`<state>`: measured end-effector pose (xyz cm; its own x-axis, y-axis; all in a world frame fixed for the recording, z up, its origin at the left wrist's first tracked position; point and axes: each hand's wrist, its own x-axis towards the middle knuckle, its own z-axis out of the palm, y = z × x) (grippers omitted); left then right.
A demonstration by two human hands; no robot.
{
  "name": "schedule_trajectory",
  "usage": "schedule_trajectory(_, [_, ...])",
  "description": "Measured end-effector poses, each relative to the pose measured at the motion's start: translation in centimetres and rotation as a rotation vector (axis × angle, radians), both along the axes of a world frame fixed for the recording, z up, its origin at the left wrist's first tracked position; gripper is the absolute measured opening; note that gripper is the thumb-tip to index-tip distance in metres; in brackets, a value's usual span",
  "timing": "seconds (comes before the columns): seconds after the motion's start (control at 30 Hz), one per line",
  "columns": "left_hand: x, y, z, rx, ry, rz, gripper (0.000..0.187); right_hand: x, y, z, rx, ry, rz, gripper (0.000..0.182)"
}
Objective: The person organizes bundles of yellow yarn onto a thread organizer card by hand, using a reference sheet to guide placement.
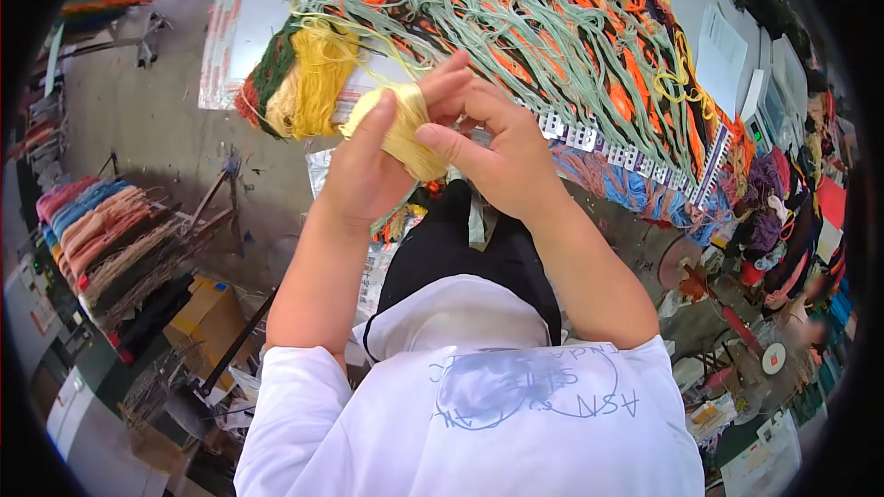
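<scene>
I hold the yellow skein [405,133] between both hands, raised in front of my chest. My left hand [364,170] is closed around its lower side, thumb [373,124] laid up along the bundle; my right hand [493,152] grips it from the other side, thumb pressed on the lower end, fingers [451,83] curled over the top. Both forearms angle upward and converge, elbows near my body. To wind well, I judge that the strands should stay flat and under even tension, with the left thumb pinning the loose turn. Just beyond my hands lies the yarn pile [552,28], orange and pale green, with a yellow hank [318,78] to the left of it. Below my hands hangs my black apron [451,248].
</scene>
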<state>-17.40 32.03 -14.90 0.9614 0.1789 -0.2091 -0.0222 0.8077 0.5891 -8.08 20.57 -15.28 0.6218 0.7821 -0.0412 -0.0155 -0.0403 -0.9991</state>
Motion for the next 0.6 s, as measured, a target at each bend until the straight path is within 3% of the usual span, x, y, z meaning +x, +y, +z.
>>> schedule_trajectory(0.07, [-0.3, -0.3, 1.3, 0.093, -0.015, -0.025, 0.049, -0.2, -0.3, 1.5, -0.02, 0.216, 0.037, 0.016])
schedule_trajectory(0.2, [-0.8, -0.3, 3.1, -0.123, -0.004, -0.055, 0.047, 0.0, -1.8, 3.3, 0.017, 0.26, 0.097, 0.014])
schedule_trajectory(0.3, [-1.2, -0.7, 3.5, -0.051, 0.036, -0.08, 0.049, -0.4, -2.3, 5.0, -0.027, 0.385, 0.086, 0.014])
schedule_trajectory(0.6, [-1.3, -1.9, 5.6, -0.213, 0.074, -0.134, 0.055, -0.9, -3.7, 7.1, -0.045, 0.39, 0.074, 0.016])
